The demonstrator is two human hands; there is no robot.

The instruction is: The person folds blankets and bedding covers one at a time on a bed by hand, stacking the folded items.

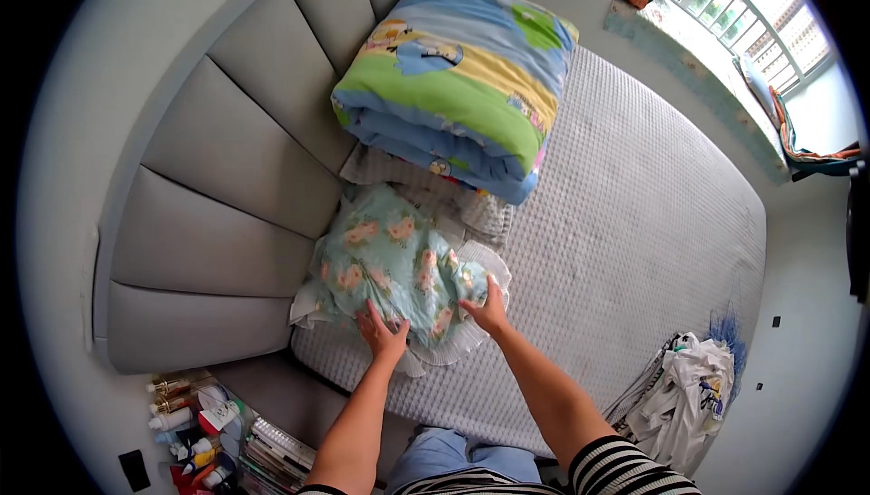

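A mint-green floral cloth (385, 246) with pink flowers lies rumpled near the headboard, with a white pleated frill (450, 347) along its near and right edges. My left hand (384, 336) rests at the cloth's near edge, its fingers spread apart. At the right end, my right hand (487, 309) has thumb and fingers around a bunched part of the same cloth. Whether a pillow lies beneath the cloth, I cannot tell. Just beyond it is a grey textured pillow (385, 169), partly under a folded, colourful cartoon quilt (471, 69).
The bed has a grey quilted sheet (625, 196) and a padded grey headboard (217, 187). White clothes (689, 391) are heaped at the bed's near right corner. Bottles and tubes (195, 432) crowd the lower left, beside several books (276, 450). A barred window (752, 15) is at upper right.
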